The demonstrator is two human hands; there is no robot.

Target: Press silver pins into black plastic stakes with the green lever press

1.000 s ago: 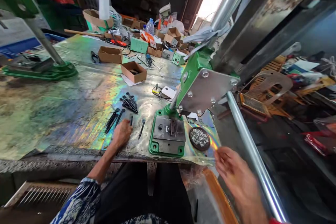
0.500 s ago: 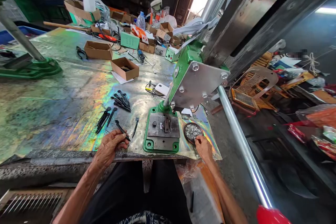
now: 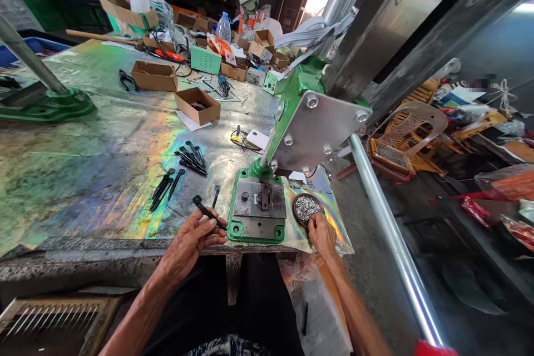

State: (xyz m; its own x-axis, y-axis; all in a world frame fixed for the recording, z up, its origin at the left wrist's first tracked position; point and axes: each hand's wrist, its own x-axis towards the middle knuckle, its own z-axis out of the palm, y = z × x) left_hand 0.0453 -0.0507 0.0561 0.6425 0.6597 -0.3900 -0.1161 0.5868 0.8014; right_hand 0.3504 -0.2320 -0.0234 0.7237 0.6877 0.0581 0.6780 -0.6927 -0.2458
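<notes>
My left hand (image 3: 187,242) pinches a slim black stick-like piece with a flat, wider head (image 3: 203,208) between thumb and fingers, just left of the green press base (image 3: 232,222). Its thin end points right, close to the base's corner. My right hand (image 3: 323,235) is closed at the near edge of a round dark dish (image 3: 297,218) filled with small silvery metal pieces (image 3: 307,207); its fingertips are pinched, and what they hold is too small to see. A similar black piece (image 3: 216,194) lies behind my left hand. Two loose groups of them (image 3: 161,192) (image 3: 192,158) lie farther left.
A press head with a metal plate (image 3: 311,128) overhangs the base, and its long lever (image 3: 392,239) slants down on the right. Cardboard boxes (image 3: 154,78) (image 3: 204,114), pliers (image 3: 127,80) and a green device (image 3: 206,59) stand farther back. Another press (image 3: 58,100) is at left.
My left hand has moved right with the black piece, bringing it near the press base. My right hand stays at the dish, its fingers slightly farther over the edge.
</notes>
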